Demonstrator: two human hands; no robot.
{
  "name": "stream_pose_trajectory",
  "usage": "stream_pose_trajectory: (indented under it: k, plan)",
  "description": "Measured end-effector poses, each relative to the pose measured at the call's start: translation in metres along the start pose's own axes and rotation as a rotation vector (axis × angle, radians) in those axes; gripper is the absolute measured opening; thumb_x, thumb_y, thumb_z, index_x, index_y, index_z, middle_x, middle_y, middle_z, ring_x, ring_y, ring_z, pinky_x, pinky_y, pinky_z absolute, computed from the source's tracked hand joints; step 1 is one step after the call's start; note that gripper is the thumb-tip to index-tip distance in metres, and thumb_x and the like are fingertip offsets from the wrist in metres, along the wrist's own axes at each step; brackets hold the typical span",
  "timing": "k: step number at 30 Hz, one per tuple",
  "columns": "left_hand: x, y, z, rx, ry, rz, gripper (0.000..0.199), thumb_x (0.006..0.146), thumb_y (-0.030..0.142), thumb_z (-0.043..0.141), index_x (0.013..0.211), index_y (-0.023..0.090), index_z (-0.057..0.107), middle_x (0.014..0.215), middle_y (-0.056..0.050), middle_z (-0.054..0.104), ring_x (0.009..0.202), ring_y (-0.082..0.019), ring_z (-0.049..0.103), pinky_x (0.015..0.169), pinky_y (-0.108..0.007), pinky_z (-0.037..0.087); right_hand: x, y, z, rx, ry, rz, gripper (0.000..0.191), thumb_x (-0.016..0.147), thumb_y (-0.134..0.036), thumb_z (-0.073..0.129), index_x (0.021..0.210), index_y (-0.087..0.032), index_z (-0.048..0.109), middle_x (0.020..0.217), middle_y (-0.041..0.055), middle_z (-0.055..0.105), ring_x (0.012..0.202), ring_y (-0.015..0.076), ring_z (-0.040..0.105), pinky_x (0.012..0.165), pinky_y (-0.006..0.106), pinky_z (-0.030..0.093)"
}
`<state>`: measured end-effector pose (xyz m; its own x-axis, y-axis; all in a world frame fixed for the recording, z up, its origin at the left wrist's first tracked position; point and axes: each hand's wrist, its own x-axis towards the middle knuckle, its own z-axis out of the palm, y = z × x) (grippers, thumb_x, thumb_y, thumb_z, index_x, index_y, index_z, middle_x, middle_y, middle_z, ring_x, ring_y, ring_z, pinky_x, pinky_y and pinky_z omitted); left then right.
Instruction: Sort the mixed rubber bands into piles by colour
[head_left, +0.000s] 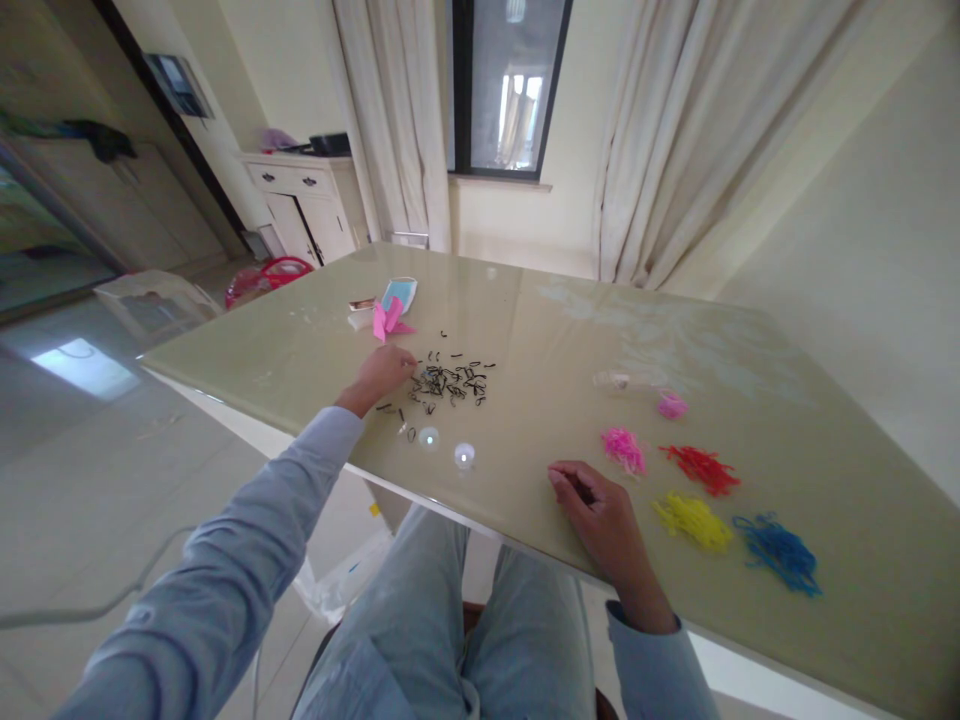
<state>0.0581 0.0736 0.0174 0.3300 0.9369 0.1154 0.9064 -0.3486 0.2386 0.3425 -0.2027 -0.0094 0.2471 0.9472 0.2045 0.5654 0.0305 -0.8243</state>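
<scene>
We judge the small black bands near frame centre light, pliable, best pinched singly. At their left edge our left hand bunches its fingers; our right hand curls; either grip we cannot tell.

My left arm is stretched forward, with the left hand turned palm down. My right hand is nearer to me, its fingers curled inward.
</scene>
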Motion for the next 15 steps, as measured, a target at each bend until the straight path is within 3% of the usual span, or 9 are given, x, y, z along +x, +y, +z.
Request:
stream_pose_trajectory:
  k: [9, 15]
  plan:
    - [-0.0016, -0.0061, 0.0015, 0.000, 0.004, 0.018, 0.029, 0.078, 0.021, 0.054, 0.087, 0.014, 0.081, 0.089, -0.013, 0.077, 0.083, -0.025, 0.068, 0.081, -0.033, 0.050, 0.0008, 0.0049, 0.0002, -0.010, -0.005, -0.003, 0.030, 0.091, -0.042, 0.055, 0.092, -0.018, 0.072, 0.076, 0.0047, 0.073, 0.065, 0.0185, 0.065, 0.061, 0.027, 0.048]
    - [-0.0027, -0.0040, 0.0027, -0.072, 0.064, 0.007, 0.027, 0.079, 0.021, 0.053, 0.084, 0.014, 0.079, 0.091, -0.014, 0.075, 0.090, -0.027, 0.066, 0.085, -0.035, 0.049, 0.0000, 0.0029, 0.0001, -0.007, -0.001, 0.006, 0.029, 0.091, -0.042, 0.055, 0.092, -0.019, 0.072, 0.076, 0.0040, 0.072, 0.065, 0.0181, 0.064, 0.061, 0.027, 0.048]
